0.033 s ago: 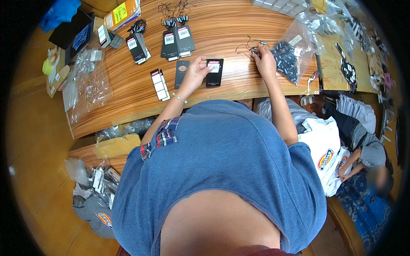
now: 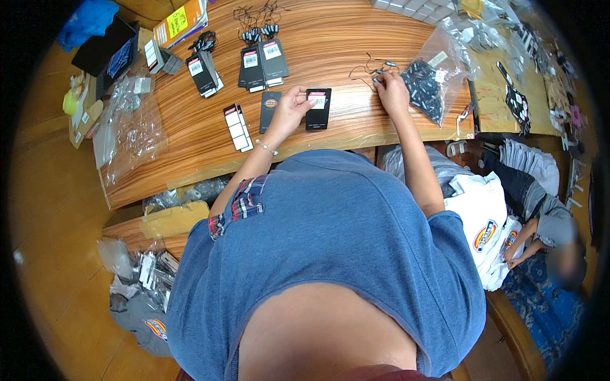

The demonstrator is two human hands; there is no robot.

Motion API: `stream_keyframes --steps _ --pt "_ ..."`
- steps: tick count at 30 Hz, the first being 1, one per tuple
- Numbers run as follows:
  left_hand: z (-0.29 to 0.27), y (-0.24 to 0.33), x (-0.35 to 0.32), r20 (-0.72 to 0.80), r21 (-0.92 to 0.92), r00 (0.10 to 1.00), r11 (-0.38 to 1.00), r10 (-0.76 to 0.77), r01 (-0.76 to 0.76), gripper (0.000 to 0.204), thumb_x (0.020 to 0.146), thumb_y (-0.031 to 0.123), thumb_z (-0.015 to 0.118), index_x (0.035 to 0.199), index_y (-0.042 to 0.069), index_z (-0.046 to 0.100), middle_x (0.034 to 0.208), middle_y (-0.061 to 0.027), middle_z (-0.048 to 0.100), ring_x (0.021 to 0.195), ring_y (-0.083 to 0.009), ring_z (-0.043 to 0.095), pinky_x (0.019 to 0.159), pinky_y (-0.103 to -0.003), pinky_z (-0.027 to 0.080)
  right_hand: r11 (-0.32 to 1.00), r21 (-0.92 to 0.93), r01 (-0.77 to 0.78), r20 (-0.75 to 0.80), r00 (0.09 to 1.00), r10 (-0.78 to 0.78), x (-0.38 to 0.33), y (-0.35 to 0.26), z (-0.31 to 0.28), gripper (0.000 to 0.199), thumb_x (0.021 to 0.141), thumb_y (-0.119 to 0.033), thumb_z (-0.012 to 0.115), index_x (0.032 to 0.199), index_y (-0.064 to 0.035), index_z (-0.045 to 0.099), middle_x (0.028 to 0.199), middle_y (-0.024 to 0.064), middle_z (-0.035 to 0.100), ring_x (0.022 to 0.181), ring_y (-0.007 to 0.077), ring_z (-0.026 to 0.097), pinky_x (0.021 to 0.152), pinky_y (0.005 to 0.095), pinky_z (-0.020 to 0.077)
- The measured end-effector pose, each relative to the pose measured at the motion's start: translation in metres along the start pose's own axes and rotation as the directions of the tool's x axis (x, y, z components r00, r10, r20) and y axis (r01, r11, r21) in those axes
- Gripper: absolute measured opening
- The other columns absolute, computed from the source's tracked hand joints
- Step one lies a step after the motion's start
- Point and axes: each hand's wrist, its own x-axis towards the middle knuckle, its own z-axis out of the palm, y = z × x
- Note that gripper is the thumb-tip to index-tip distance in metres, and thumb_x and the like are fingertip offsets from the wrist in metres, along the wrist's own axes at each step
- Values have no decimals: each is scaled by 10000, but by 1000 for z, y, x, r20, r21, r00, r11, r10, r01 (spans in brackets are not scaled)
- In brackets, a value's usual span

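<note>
My left hand pinches the left edge of a black hang tag with a white barcode sticker, held over the wooden table. Beside that hand lies a dark grey hang tag with a round logo. My right hand has its fingertips closed on a black tag string, part of a small loose group of strings. Just right of it rests a clear plastic bag full of black string fasteners. Strips of white stickers lie left of my left hand.
Strung hang tags lie in one pile at the back and another further left. Clear plastic bags cover the table's left end. White shirts are stacked at the right, where another person sits.
</note>
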Motion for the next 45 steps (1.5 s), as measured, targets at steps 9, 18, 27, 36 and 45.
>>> stream_keyframes --steps 9,18,27,36,45 --pt "13 37 11 281 205 905 902 318 -381 147 792 40 591 921 -29 612 1146 -101 536 989 -161 546 834 -276 462 884 462 -69 163 987 -8 -9 -61 -35 117 843 -108 510 888 -12 559 771 180 593 708 316 580 630 356 448" --pt "1 78 9 407 266 906 934 115 -238 197 805 112 614 954 -17 629 835 -36 645 775 -83 575 714 -233 463 74 908 -413 413 911 13 -25 -108 -81 202 852 -122 548 1023 -16 538 632 11 498 581 101 469 573 220 404" --pt "-46 71 -6 396 101 913 983 98 -150 170 801 78 614 948 -6 626 878 -30 633 817 -80 567 753 -222 443 -325 888 -325 348 937 14 -26 -127 -95 221 818 -27 507 1034 12 538 975 147 603 891 218 592 855 360 463" --pt "-60 83 -31 407 129 912 986 46 -107 246 769 77 652 981 -42 612 889 -69 641 804 -97 583 746 -232 460 -28 692 -722 720 692 -60 -36 -165 -16 363 879 -361 494 961 -28 610 813 21 608 736 71 546 617 181 429" --pt "-71 63 -50 377 154 926 985 17 -81 232 762 74 648 970 -28 628 858 -51 641 777 -87 569 736 -229 454 -334 565 -755 725 647 -237 -17 -171 3 179 853 -201 538 958 -61 577 856 7 584 776 103 523 657 270 441"
